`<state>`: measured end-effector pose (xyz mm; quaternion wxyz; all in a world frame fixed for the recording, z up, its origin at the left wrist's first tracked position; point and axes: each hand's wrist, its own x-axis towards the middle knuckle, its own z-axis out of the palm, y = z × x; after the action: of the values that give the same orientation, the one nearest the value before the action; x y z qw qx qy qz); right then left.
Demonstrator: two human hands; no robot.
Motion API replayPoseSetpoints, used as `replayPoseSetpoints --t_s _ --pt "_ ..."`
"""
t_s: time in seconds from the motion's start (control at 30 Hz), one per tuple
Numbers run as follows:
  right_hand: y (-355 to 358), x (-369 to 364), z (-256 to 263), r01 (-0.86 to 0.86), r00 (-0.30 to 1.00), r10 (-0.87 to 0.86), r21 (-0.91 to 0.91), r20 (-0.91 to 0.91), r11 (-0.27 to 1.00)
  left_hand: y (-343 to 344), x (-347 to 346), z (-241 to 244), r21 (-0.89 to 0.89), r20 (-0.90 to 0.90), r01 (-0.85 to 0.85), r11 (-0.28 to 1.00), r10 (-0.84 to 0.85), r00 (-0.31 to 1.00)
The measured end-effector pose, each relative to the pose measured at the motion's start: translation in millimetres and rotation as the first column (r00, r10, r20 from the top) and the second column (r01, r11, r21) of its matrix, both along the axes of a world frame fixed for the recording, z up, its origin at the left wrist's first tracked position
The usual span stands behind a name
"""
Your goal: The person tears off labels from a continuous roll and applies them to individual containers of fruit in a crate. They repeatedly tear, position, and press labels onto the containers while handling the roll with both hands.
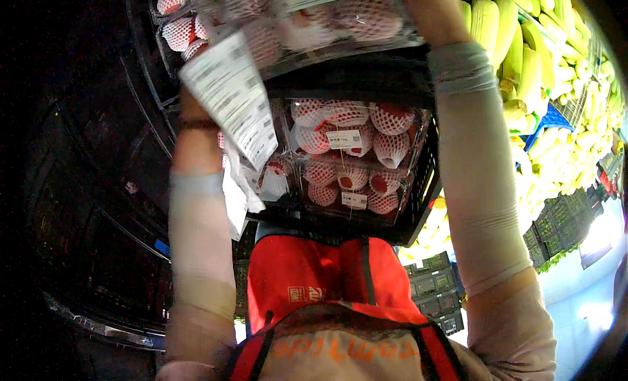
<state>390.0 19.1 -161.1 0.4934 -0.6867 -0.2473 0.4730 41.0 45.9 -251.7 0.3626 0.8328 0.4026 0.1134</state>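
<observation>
A clear plastic pack of fruit in foam nets (319, 32), blurred and bearing a label, is at the top above a black crate. My right hand (431, 13) grips its right end; the frame's upper edge cuts off the fingers. My left hand (194, 103) is by the pack's left end, mostly hidden behind a printed paper sheet (230, 98). More white paper slips (238, 194) hang beside that wrist. Below, the black plastic crate (417, 224) holds further labelled clear packs (353, 177) of red fruit in white foam nets.
More net-wrapped fruit (179, 35) sits in a dark crate at upper left. Pale green, elongated vegetables (495, 32) are heaped along the right, with a blue crate (552, 125) among them. Stacked dark crates (434, 287) stand at lower right. My red apron (324, 268) is close to the near crate.
</observation>
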Motion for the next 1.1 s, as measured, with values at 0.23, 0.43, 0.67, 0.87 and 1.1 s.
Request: replayPoseSetpoints --t_s 0.23,0.43,0.67,0.87,1.1 --pt "30.1 -127.1 -65.3 -0.207 0.973 0.170 -0.256 -0.159 0.944 16.5 -139.4 21.3 -0.828 0.184 -0.446 0.339 0.917 0.354" --pt "14.8 -160.8 -61.8 -0.376 0.790 0.241 0.135 0.563 0.917 -8.2 -97.8 73.7 -0.230 0.334 -0.600 0.766 0.642 0.691" --pt "-27.5 -187.9 30.6 -0.548 0.657 0.545 0.168 -0.521 0.820 -46.0 -26.8 130.0 -0.136 0.245 -0.428 0.893 0.449 0.859" --pt "-50.6 -187.6 41.0 -0.473 0.799 0.520 0.219 -0.302 0.853 -40.5 -7.5 128.5 -0.154 0.312 -0.427 0.891 0.454 0.835" --pt "-52.0 -175.4 47.5 -0.508 0.831 0.531 0.163 -0.166 0.846 -49.5 -2.8 120.5 -0.336 0.266 -0.365 0.868 0.459 0.848"
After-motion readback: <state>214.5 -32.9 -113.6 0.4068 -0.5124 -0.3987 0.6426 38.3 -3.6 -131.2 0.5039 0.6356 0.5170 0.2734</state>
